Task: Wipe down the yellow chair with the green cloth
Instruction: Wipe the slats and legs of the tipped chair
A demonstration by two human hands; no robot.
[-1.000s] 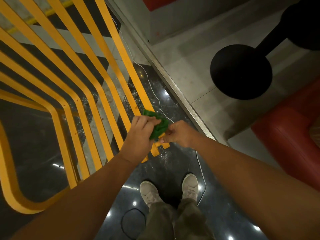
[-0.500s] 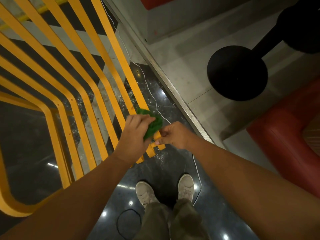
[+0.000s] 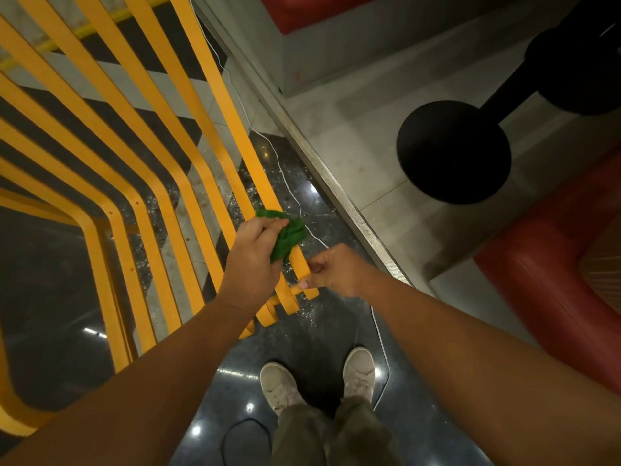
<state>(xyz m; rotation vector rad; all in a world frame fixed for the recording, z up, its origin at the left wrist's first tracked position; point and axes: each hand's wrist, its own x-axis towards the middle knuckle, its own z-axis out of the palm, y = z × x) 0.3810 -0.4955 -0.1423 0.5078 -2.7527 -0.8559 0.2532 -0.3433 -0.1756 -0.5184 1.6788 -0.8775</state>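
At the lower end of the rightmost slat: green cloth (image 3: 287, 237), bunched into a wad and pressed against the yellow chair (image 3: 174, 136). Gripped in the left hand (image 3: 250, 260), fingers curled over the top of the wad. Just beside it, right hand (image 3: 332, 269), thumb and fingers pinched on the slat tips, apparently to steady the frame. Looks like mid-wipe, with the cloth on one slat only. Probably leaves the other slats and the bend further left to do, judging by where the cloth sits. Cannot tell which slats are already clean: shows no streaks or damp marks. Below, dark glossy floor (image 3: 302, 338), white cable (image 3: 285, 183) trailing past the slats, pale shoes (image 3: 279, 385). Further right, metal strip (image 3: 336, 186), black round base (image 3: 453, 153), red seat (image 3: 544, 264).
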